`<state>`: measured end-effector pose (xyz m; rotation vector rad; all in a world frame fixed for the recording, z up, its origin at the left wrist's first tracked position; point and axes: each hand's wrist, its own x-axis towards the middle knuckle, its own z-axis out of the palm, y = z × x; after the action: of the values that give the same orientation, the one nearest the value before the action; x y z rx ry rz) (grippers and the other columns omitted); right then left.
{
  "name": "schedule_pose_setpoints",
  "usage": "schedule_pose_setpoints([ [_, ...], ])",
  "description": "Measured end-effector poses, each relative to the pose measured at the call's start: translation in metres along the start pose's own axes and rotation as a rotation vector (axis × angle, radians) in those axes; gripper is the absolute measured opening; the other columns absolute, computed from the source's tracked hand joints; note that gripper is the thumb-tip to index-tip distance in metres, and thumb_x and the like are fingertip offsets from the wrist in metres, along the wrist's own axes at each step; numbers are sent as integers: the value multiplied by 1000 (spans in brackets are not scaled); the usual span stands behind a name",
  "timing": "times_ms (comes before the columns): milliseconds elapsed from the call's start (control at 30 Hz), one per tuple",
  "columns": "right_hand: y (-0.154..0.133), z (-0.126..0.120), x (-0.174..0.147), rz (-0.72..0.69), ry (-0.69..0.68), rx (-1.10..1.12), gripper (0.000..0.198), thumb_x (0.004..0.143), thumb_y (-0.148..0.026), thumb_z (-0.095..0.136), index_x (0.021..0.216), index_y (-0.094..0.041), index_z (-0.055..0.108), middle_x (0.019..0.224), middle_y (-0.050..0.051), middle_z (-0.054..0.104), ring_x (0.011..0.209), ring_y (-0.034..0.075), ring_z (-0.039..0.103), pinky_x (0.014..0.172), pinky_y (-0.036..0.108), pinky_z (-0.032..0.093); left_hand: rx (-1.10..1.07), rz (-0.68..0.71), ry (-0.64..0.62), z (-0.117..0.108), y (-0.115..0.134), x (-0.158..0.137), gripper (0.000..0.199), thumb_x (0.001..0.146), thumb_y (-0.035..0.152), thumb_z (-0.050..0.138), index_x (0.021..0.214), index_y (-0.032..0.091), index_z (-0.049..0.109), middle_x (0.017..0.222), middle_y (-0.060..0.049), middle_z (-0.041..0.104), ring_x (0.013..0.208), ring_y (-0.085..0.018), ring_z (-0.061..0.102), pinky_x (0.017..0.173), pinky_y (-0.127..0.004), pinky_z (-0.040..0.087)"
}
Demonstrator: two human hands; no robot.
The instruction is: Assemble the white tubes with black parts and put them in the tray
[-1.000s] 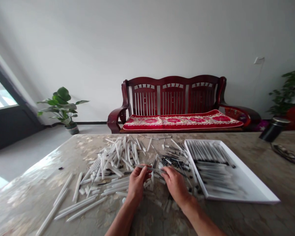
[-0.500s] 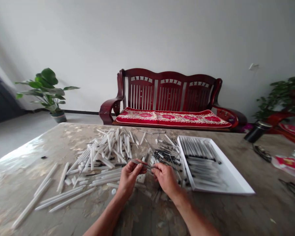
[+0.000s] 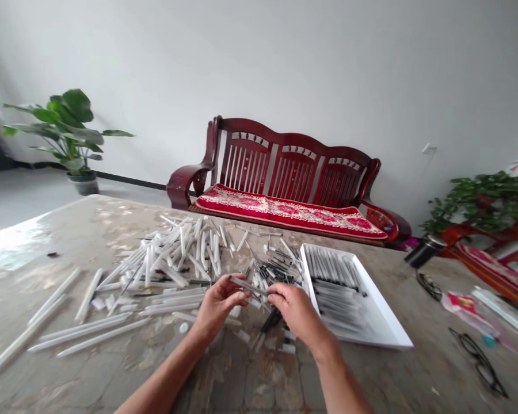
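My left hand (image 3: 219,305) is closed in a pinch on one end of a slim greyish pen (image 3: 248,285). The other end sits between the thumb and fingers of my right hand (image 3: 297,309), so the pen spans both hands above the table. Just beyond them lies a scatter of black pen parts (image 3: 280,269). To the left is a heaped pile of white pen barrels (image 3: 172,253). A shallow white box (image 3: 384,299) stands to the right of my right hand, holding two rows of translucent pens with black ends (image 3: 336,267).
Loose white barrels (image 3: 84,330) lie at the left of the stone-patterned table (image 3: 155,385). On the right are a black cylinder (image 3: 425,251), eyeglasses (image 3: 479,359) and a plastic bag (image 3: 466,307). A red wooden bench (image 3: 285,167) stands behind.
The view has tilted and swung right, bringing the eyeglasses further into frame. Both hands stay together, and more of the pen now shows between them.
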<state>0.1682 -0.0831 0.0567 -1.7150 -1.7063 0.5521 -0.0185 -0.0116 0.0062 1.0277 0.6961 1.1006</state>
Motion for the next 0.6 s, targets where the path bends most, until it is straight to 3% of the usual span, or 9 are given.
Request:
schedule_pose_setpoints([
  [100, 25, -45, -14, -16, 160, -218, 17, 84, -29, 58, 85, -27, 76, 88, 3, 73, 90, 23, 61, 83, 33, 43, -3, 67, 111, -8, 4, 2, 51, 68, 49, 77, 105, 17, 64, 91, -9, 75, 71, -22, 71, 58, -31, 57],
  [167, 53, -78, -32, 28, 222, -374, 20, 84, -31, 57, 88, -27, 75, 92, 5, 73, 93, 25, 61, 86, 35, 43, 20, 131, 227, -15, 6, 4, 48, 76, 55, 68, 105, 17, 64, 90, -9, 75, 68, -18, 69, 56, -28, 54],
  [300, 116, -128, -78, 114, 216, -554, 26, 84, -35, 52, 89, -26, 76, 96, 7, 73, 93, 26, 63, 87, 37, 45, 78, 245, 385, -28, 5, 8, 45, 85, 58, 57, 102, 17, 65, 85, -6, 73, 62, -14, 65, 52, -23, 48],
  [433, 156, -146, -109, 189, 83, -612, 28, 82, -35, 50, 86, -26, 77, 94, 9, 73, 91, 28, 64, 85, 38, 47, 90, 280, 462, -33, 3, 12, 44, 87, 58, 53, 99, 18, 64, 82, -4, 72, 59, -13, 62, 50, -22, 46],
  [600, 158, -138, -111, 191, 47, -657, 30, 84, -34, 48, 88, -26, 77, 94, 9, 73, 91, 28, 64, 85, 38, 48, 102, 280, 497, -35, 4, 15, 42, 86, 58, 54, 96, 18, 65, 80, -3, 70, 58, -12, 61, 49, -21, 44],
])
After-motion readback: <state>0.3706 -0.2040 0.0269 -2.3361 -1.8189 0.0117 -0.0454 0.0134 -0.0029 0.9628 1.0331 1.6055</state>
